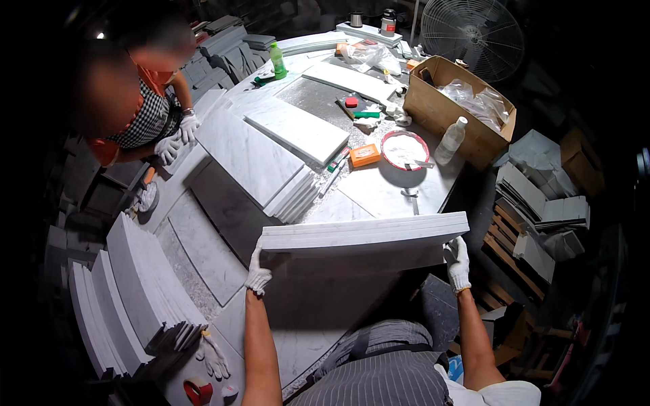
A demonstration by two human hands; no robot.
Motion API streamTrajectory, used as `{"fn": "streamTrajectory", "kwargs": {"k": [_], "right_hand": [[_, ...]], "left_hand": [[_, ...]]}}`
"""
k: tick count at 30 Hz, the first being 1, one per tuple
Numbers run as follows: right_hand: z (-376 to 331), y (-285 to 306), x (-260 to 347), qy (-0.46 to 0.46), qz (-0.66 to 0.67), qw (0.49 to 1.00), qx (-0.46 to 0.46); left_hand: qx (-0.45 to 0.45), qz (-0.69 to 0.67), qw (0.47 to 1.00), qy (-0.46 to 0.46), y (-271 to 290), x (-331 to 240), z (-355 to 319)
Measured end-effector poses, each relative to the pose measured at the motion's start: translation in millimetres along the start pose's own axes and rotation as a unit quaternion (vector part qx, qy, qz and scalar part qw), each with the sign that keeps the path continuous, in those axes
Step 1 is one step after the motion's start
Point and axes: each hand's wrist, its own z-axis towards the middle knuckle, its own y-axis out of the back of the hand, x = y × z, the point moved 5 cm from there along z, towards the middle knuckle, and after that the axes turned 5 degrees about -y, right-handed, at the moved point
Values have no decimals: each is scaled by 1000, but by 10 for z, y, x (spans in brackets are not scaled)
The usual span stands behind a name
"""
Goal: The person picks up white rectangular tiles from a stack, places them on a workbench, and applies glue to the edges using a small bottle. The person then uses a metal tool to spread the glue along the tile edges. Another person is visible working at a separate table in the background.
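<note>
A short stack of long white marble slabs [365, 233] is held up in front of me, its long edges facing me. My left hand [258, 271], in a white knit glove, grips the stack's left end. The right end is gripped by my right hand [458, 264], gloved the same way. Some of the fingers are hidden behind and under the slabs. Beyond the left end, a pile of wide marble slabs [254, 152] lies on the worktable [369, 193], and a separate white slab [298, 130] rests farther back.
At left, a person's gloved hands [169, 149] are by the table edge. Marble slabs [145, 277] stand on edge at lower left, near a loose glove [213, 356] and tape roll [198, 390]. A powder bowl [405, 149], bottle [450, 141] and cardboard box [433, 84] sit at the right.
</note>
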Motion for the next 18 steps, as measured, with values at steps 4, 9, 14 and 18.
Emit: {"fn": "streamTrajectory", "kwargs": {"k": [4, 9, 14, 18], "right_hand": [[-1, -59, -52, -3, -27, 1000, 10], [13, -83, -122, -16, -11, 1000, 13], [108, 71, -227, -8, 30, 1000, -7], [106, 33, -194, -37, 26, 999, -1]], "left_hand": [[16, 153, 985, -78, 30, -89, -29], [-9, 69, 997, -44, 236, -46, 56], [37, 156, 983, -93, 228, -10, 95], [-16, 3, 999, -47, 248, 22, 65]]}}
